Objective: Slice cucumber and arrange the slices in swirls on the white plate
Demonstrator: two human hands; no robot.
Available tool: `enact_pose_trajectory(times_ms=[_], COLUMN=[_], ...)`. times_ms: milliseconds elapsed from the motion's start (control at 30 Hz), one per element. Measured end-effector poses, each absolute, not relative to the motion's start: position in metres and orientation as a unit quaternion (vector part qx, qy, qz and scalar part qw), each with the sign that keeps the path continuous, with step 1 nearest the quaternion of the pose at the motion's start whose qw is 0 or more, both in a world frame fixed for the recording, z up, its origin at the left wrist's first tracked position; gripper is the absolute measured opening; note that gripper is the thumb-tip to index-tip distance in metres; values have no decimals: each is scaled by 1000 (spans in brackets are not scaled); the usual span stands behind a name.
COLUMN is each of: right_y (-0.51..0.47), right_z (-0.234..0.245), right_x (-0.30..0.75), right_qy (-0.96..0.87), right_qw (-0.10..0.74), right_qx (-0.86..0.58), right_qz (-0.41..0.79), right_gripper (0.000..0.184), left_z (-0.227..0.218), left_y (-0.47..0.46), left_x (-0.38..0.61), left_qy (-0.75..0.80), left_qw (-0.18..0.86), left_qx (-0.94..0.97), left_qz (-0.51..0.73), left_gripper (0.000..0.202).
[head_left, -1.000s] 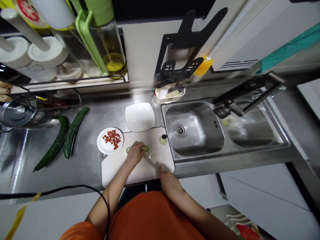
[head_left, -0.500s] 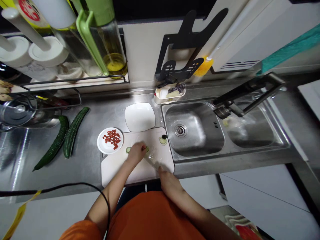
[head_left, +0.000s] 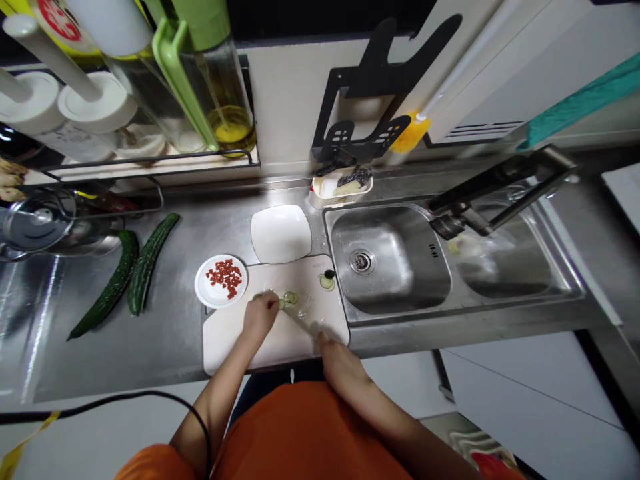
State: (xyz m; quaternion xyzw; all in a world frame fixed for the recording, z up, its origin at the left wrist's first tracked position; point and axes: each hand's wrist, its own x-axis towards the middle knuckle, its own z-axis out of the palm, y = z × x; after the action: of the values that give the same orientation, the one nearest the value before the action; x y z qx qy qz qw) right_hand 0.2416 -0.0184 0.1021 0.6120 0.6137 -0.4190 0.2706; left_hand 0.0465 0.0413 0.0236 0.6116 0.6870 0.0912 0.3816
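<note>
My left hand point(head_left: 260, 316) is over the white cutting board point(head_left: 235, 343), its fingertips pinched on a thin cucumber slice point(head_left: 281, 304). Just right of those fingers, a few more cucumber slices point(head_left: 291, 297) lie on the board. Part of another slice shows behind my left hand. My right hand point(head_left: 342, 361), at the board's front right edge, is closed round a knife point(head_left: 306, 325); its pale blade points toward my left hand and is hard to see against the board. Near the right edge lie thin slices point(head_left: 327, 284) with a dark cucumber end point(head_left: 329, 274).
Left of the board, a small plate point(head_left: 203, 283) holds chopped red pieces. A square white plate point(head_left: 281, 233) touches its back edge. Two long cucumbers point(head_left: 145, 273) lie farther left. The double sink point(head_left: 395, 267) and faucet point(head_left: 480, 193) are at right. A black cable point(head_left: 150, 393) crosses my left arm.
My left hand has moved left and slightly toward me, with a cucumber slice at its fingertips. Slices it had covered now show on the board. The right hand has hardly moved.
</note>
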Motion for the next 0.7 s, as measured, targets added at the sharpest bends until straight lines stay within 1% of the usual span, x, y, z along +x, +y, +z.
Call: enact_pose_trajectory(times_ms=[233,400,700], right_y=[-22,-16,-9], right_z=[101,110,109], right_x=[248,238,221], right_qy=[642,651,647], right_qw=[250,248,252], right_qx=[595,600,607], right_qz=[-414,-394,-388], right_gripper=[52,49,45], left_z=[27,24,19], left_y=[34,32,33], left_x=[45,43,40], left_qy=[725,730,737], left_qw=[357,365,384], left_qx=[584,571,548], left_qz=[85,85,92], left_gripper=[11,12,13])
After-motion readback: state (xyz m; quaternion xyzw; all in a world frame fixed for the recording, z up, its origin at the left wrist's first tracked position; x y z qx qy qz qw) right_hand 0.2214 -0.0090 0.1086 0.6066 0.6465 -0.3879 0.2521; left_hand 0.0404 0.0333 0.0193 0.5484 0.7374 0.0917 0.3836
